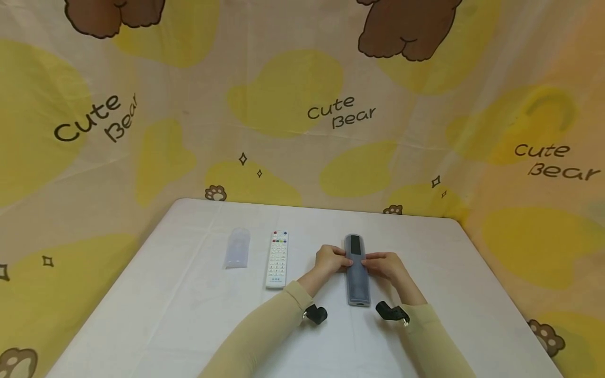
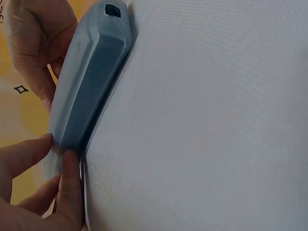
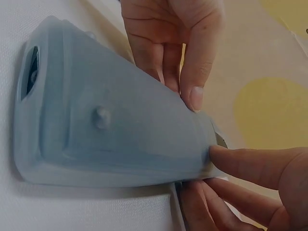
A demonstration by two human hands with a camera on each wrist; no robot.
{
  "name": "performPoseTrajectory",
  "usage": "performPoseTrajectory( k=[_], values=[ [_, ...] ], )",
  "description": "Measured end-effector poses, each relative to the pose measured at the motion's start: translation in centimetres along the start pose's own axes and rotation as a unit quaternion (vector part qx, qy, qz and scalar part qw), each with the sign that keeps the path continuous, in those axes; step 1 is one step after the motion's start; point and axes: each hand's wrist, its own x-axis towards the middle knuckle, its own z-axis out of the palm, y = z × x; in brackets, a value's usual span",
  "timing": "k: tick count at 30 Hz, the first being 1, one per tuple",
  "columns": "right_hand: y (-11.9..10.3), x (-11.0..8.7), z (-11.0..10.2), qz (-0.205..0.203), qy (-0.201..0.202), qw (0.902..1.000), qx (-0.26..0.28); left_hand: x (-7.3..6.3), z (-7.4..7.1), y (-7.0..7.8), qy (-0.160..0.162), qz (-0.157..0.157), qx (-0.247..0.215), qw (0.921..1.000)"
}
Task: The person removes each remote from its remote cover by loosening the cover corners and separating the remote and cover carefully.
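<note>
A dark remote control (image 1: 356, 245) stands lengthwise on the table inside a translucent blue-grey sleeve (image 1: 358, 283), its black top end showing bare in the head view. My left hand (image 1: 329, 259) pinches the left edge of the sleeved remote between thumb and fingers. From the opposite side my right hand (image 1: 386, 264) pinches the right edge, thumb on top and fingers along the side. In the right wrist view the sleeve (image 3: 130, 120) shows a small raised nub and a hole in its near end, and both thumbs lie close to its far opening.
Left of my hands a white remote control (image 1: 277, 260) with many buttons lies face up. Beyond it lies a smaller clear sleeve (image 1: 237, 249), flat on the white table (image 1: 189, 315). A patterned cloth (image 1: 283, 94) rises behind the table and at both sides.
</note>
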Motion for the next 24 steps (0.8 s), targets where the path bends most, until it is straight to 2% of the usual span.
performPoseTrajectory(
  k=[8,17,24],
  values=[
    [0.2,0.6,0.0,0.01,-0.014,0.9999,0.001,0.2,0.0,-0.1,-0.002,0.0,0.005,1.0],
    [-0.2,1.4,-0.4,-0.008,-0.026,0.9994,-0.022,0.9,0.1,-0.3,0.01,0.005,0.021,0.9997],
    [-1.0,2.4,-0.7,-0.008,-0.024,0.9996,0.011,1.5,0.0,-0.3,0.018,0.014,0.022,0.9995]
  ],
)
